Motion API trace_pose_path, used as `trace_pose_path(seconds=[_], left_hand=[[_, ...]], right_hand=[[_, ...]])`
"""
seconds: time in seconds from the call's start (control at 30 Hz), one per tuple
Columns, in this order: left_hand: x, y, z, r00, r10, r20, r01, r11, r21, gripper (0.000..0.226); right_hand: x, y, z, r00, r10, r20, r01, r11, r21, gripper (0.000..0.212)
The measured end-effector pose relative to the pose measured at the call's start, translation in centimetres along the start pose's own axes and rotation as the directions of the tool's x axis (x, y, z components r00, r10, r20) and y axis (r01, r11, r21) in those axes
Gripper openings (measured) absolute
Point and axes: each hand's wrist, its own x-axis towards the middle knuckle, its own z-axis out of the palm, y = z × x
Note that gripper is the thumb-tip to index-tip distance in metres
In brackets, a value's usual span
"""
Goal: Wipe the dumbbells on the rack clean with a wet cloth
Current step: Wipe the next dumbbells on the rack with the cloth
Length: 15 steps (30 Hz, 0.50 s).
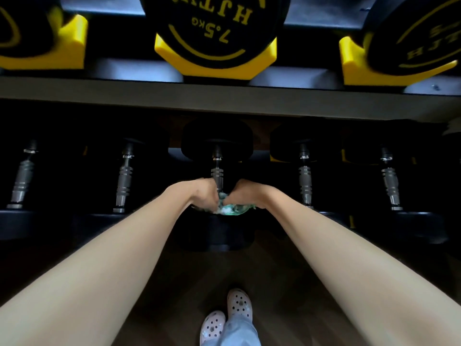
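A dark wood-plank floor (174, 283) is shown at the bottom, dimly lit. The grey front edge of the rack shelf (224, 96) is brightly lit, yellow cradles (264, 53) are mounted above it, and the tier beneath is left in deep shadow.

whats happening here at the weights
A person stands at a dumbbell rack, wiping the middle dumbbell on the lower shelf. Both the left hand and right hand grip a green cloth bunched around the near end of its metal handle. The neighbouring dumbbells lie untouched.
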Motion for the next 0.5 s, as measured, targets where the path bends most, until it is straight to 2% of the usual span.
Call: trace_pose_path(seconds=[0.13, 0.2, 0.27, 0.33, 0.5], left_hand=[[-2.4, 1.6, -1.0, 0.999, 0.040, -0.016, -0.042, 0.986, -0.159, 0.011], [-3.1, 3.1, -0.9, 0.998, 0.016, -0.069, -0.040, 0.931, -0.362, 0.007], [-2.9, 5.2, -0.6, 0.986, -0.022, -0.166, -0.075, 0.828, -0.556, 0.010], [-1.9, 7.5, -0.4, 0.969, -0.056, -0.241, -0.119, 0.748, -0.653, 0.019], [2.4, 13.2, 0.6, 0.909, -0.072, -0.410, -0.237, 0.721, -0.651, 0.027]], right_hand=[[-3.2, 0.3, -2.4, 0.984, 0.083, 0.160, -0.114, 0.974, 0.194, 0.004], [-5.1, 1.4, -3.9, 0.976, 0.103, 0.192, -0.155, 0.947, 0.282, 0.013], [-7.0, 3.2, -6.1, 0.985, 0.107, 0.138, -0.155, 0.898, 0.412, 0.019], [-8.4, 5.2, -8.4, 0.990, 0.140, 0.023, -0.132, 0.854, 0.503, 0.018], [-9.4, 10.0, -12.7, 0.928, 0.248, -0.277, -0.048, 0.818, 0.573, 0.039]])
